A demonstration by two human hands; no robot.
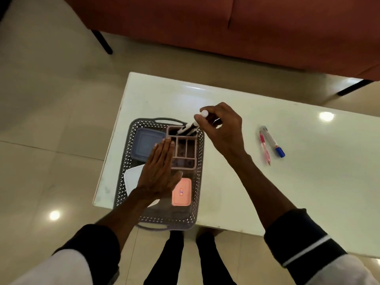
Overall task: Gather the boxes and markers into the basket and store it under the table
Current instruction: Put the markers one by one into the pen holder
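A grey perforated basket (200, 173) sits at the near left corner of the white table (267, 182). Inside lie a blue-lidded box (145, 144), a white box (132, 178), a pink-lidded box (182, 192) and a pink divided organizer (182, 150). My left hand (159, 171) rests flat, fingers together, against the organizer's left side. Above the organizer's far compartment, my right hand (222, 125) grips white-capped markers (190, 126) whose lower ends dip into it. A blue-capped marker (273, 141) and a pink pen (264, 149) lie on the table to the right.
A rust-coloured sofa (226, 27) with black legs stands just beyond the table's far edge. Glossy tiled floor (51, 120) surrounds the table on the left. My legs (185, 260) are at the near edge below the basket.
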